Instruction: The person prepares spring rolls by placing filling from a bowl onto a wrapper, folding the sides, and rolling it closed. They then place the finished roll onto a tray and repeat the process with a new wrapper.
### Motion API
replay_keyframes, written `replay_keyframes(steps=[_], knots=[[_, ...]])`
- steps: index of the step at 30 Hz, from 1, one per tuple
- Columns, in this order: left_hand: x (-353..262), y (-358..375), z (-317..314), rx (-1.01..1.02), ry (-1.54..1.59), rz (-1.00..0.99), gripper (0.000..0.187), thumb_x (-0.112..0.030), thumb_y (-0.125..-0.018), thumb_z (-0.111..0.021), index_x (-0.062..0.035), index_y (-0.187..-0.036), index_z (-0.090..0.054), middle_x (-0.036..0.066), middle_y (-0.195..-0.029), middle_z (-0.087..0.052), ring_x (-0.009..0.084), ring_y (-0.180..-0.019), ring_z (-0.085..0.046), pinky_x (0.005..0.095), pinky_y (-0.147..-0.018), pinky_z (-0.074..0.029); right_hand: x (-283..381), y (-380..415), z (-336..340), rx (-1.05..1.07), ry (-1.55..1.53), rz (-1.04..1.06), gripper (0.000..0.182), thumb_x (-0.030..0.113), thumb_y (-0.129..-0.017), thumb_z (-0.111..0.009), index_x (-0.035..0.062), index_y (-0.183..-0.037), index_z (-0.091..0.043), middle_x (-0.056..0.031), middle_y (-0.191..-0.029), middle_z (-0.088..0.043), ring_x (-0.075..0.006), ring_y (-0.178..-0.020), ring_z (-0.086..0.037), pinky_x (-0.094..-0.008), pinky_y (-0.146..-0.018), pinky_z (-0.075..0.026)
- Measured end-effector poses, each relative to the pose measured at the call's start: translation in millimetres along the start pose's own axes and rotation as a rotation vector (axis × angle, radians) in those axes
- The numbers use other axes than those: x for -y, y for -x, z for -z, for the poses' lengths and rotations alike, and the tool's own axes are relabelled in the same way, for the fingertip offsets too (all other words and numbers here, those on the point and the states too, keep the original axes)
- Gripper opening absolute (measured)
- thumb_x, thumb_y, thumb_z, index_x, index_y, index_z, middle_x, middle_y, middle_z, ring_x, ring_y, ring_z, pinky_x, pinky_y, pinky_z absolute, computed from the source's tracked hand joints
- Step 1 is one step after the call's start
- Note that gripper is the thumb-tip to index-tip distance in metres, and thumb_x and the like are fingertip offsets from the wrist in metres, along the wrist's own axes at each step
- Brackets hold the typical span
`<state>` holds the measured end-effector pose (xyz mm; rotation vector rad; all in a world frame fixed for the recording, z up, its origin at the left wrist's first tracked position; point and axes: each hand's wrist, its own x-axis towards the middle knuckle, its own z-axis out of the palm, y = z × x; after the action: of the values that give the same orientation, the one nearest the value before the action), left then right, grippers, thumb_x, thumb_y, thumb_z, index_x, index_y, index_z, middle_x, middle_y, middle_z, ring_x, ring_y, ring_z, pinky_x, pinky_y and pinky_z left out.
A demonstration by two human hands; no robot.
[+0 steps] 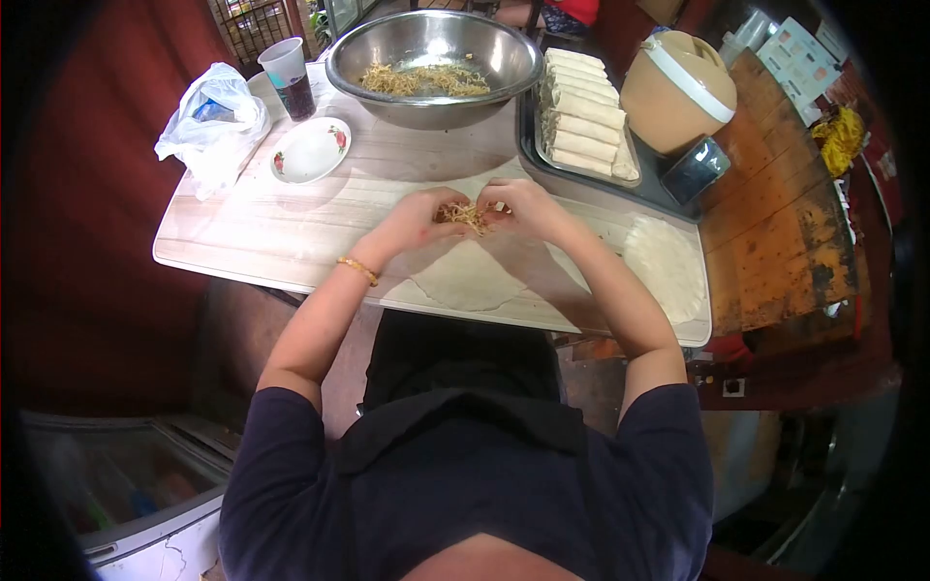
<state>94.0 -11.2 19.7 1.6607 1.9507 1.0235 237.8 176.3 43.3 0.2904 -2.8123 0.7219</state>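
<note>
A thin pale wrapper [467,277] lies on the table [223,232] in front of me, with a clump of shredded filling [465,218] on its far part. My left hand [423,221] curves round the left end of the filling, fingers bent against it. From the other side my right hand [516,210] pinches the right end of the same clump. More wrappers [666,268] lie flat at the table's right end. Beyond my hands, a large metal bowl [436,114] holds loose filling along its bottom.
Rolled wrappers [587,126] are stacked on a tray at the back right, beside a beige cooler [678,92] and a dark phone [696,170]. At the left are a plastic bag [215,121], a cup [291,79] and a flowered plate [311,151]. Another person [572,12] sits behind the bowl.
</note>
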Motion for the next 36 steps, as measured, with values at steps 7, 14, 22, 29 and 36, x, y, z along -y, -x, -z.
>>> replay_keyframes(steps=[7, 14, 22, 29, 36], knots=[[7.5, 9.5, 1.2, -0.037, 0.046, -0.069, 0.064, -0.023, -0.078, -0.081, 0.0002, -0.131, -0.054, 0.016, -0.117, -0.066, 0.0217, -0.104, -0.065, 0.0338, -0.091, -0.05, 3.6, 8.4, -10.0, -0.149, -0.136, -0.026, 0.042, 0.021, -0.073, -0.079, 0.0045, -0.108, -0.064, -0.0155, -0.103, -0.063, -0.036, -0.103, -0.059, -0.0424, -0.087, -0.047], [-7.5, 4.4, -2.5, -0.01, -0.026, 0.008, 0.058, -0.02, -0.078, -0.079, 0.0011, -0.128, -0.057, 0.018, -0.12, -0.064, 0.0243, -0.105, -0.065, 0.0348, -0.089, -0.051, -7.2, 10.8, -27.8, -0.121, -0.008, -0.008, 0.05, 0.026, -0.073, -0.079, 0.0049, -0.115, -0.063, -0.017, -0.107, -0.063, -0.0357, -0.106, -0.058, -0.0456, -0.096, -0.042], [-0.6, 8.2, 2.4, -0.068, 0.012, -0.123, 0.056, -0.023, -0.077, -0.078, -0.0007, -0.124, -0.059, 0.02, -0.109, -0.067, 0.031, -0.096, -0.066, 0.0377, -0.083, -0.052, -10.2, 17.3, -16.2, -0.168, -0.055, 0.015, 0.037, 0.02, -0.072, -0.079, 0.005, -0.103, -0.066, -0.0135, -0.1, -0.063, -0.0331, -0.098, -0.059, -0.0401, -0.084, -0.05], [-8.9, 2.5, -1.6, -0.064, 0.052, -0.068, 0.063, -0.027, -0.078, -0.077, -0.0012, -0.131, -0.054, 0.021, -0.112, -0.066, 0.0319, -0.097, -0.066, 0.0383, -0.084, -0.052, 2.1, 19.3, -3.3, -0.199, 0.048, 0.001, 0.036, 0.021, -0.073, -0.079, 0.0028, -0.101, -0.066, -0.0132, -0.105, -0.062, -0.034, -0.102, -0.056, -0.0417, -0.087, -0.048], [-4.0, -14.9, -20.2, -0.036, -0.005, 0.014, 0.065, -0.03, -0.078, -0.077, 0.0004, -0.131, -0.053, 0.022, -0.115, -0.065, 0.0327, -0.101, -0.066, 0.0381, -0.086, -0.052, -11.3, 21.3, -10.4, -0.08, 0.058, -0.069, 0.038, 0.023, -0.072, -0.079, 0.002, -0.101, -0.067, -0.0136, -0.1, -0.06, -0.0338, -0.101, -0.055, -0.0423, -0.088, -0.046]])
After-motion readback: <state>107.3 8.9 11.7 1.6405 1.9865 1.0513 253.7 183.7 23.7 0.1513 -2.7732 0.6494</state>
